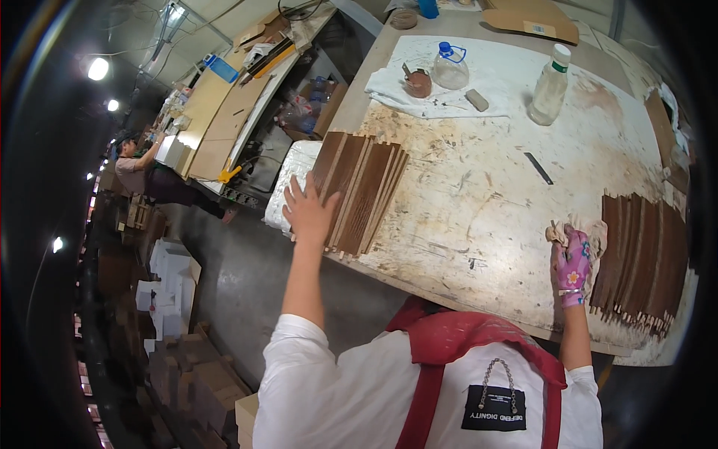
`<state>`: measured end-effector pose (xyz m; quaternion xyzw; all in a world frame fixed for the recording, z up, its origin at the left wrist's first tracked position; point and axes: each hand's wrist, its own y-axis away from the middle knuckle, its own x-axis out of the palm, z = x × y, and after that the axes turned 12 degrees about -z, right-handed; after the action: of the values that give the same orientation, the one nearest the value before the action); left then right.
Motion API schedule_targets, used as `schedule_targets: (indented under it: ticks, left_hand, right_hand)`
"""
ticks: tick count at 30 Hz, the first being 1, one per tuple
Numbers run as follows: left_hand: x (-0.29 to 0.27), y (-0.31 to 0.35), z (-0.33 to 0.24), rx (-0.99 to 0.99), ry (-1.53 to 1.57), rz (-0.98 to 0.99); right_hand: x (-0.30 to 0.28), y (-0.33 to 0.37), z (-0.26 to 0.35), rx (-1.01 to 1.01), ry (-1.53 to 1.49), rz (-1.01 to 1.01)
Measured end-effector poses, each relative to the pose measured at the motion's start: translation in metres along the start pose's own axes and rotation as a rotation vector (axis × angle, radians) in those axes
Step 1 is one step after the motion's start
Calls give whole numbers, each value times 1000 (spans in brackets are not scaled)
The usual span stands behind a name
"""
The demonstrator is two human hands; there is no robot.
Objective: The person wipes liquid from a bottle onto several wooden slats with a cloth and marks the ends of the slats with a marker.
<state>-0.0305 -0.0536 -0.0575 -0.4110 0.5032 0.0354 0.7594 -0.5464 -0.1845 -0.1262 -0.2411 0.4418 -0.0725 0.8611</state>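
On the scuffed, paint-stained surface (479, 194), the left hand (308, 212) presses spread fingers on flat brown wooden slats (363, 191), while the gloved right hand (574, 263) clamps a crumpled rag (587, 228), fingertips hidden.

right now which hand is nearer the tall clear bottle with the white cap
Right. The right hand, in a pink glove and holding a rag, is on the table below the bottle. The left hand lies on the left stack of brown wooden strips, farther away.
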Motion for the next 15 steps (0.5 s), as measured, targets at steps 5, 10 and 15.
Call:
schedule_targets:
  ticks: [5, 10, 15]
  left_hand:
    - [6, -9, 17, -2, 107, 178]
    - [-32, -8, -58, 200, 740, -30]
    - [-71, 59, -218, 100, 1569, 1163]
  right_hand:
    - [-1, -4, 1, 33, -33, 31]
    - [-24, -12, 12, 678, -817, -32]
    - [-37, -1, 53, 878, -1519, -90]
